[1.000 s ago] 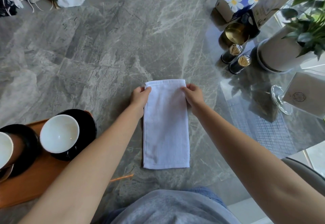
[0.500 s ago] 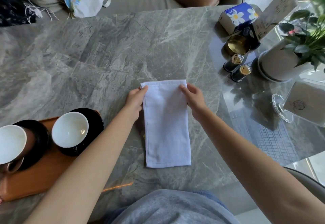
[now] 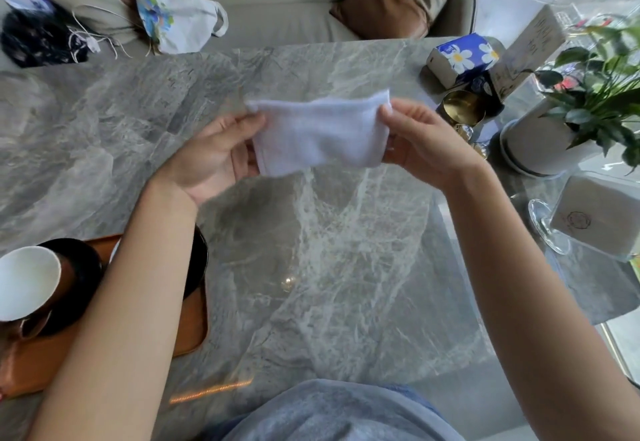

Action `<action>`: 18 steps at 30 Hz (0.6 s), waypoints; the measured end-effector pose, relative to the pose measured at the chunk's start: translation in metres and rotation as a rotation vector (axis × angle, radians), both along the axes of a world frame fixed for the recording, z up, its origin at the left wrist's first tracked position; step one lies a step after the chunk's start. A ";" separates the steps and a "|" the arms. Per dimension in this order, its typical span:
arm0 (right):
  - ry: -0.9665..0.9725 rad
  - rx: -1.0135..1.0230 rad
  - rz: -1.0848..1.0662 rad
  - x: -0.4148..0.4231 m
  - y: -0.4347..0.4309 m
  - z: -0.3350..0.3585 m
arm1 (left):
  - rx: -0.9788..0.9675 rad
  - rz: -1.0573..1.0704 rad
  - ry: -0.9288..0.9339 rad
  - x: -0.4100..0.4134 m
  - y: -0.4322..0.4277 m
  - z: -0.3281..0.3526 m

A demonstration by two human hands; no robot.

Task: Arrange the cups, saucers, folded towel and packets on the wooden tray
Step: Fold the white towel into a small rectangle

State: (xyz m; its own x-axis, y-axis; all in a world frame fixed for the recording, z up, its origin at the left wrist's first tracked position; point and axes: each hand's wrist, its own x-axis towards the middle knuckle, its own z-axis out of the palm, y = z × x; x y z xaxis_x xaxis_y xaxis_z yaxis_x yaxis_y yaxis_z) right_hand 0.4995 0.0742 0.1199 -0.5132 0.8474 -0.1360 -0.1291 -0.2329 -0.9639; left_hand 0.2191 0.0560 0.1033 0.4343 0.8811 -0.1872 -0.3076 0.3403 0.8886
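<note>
— Marble table point(image 3: 329, 285) below; what is in your grip?
— My left hand point(image 3: 211, 156) and right hand point(image 3: 426, 143) pinch the folded towel point(image 3: 318, 132) by its ends, off the table. Near left stands the wooden tray point(image 3: 194, 330) with a cup point(image 3: 27, 281).

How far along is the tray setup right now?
Done: a cup on a saucer sits on the tray; a second saucer is partly hidden. In hand: the left hand and right hand hold the towel above the table. Left: towel onto the tray; no packets in view.
</note>
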 end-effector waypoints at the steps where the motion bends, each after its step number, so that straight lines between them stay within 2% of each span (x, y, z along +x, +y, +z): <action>1: -0.015 -0.046 0.065 0.004 -0.005 -0.007 | -0.030 -0.043 0.009 -0.003 -0.008 -0.009; 4: -0.119 -0.223 0.220 0.014 -0.026 -0.044 | -0.205 -0.114 0.062 -0.004 -0.039 -0.044; 10: -0.207 -0.596 0.287 0.028 -0.099 -0.125 | -0.521 -0.232 0.207 0.000 -0.119 -0.108; 14: -0.203 -0.718 0.305 0.033 -0.134 -0.147 | -0.591 -0.302 0.245 0.002 -0.150 -0.125; 18: -0.227 -0.755 0.174 0.031 -0.143 -0.154 | -0.599 -0.227 0.387 0.009 -0.148 -0.133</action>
State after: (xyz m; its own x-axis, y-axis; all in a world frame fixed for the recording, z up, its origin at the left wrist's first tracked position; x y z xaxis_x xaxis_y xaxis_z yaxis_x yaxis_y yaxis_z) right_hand 0.5305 -0.0691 -0.0338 -0.5202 0.3955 -0.7569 0.1493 -0.8305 -0.5366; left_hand 0.2282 -0.0916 -0.0301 0.3986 0.4772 -0.7832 0.1251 0.8177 0.5619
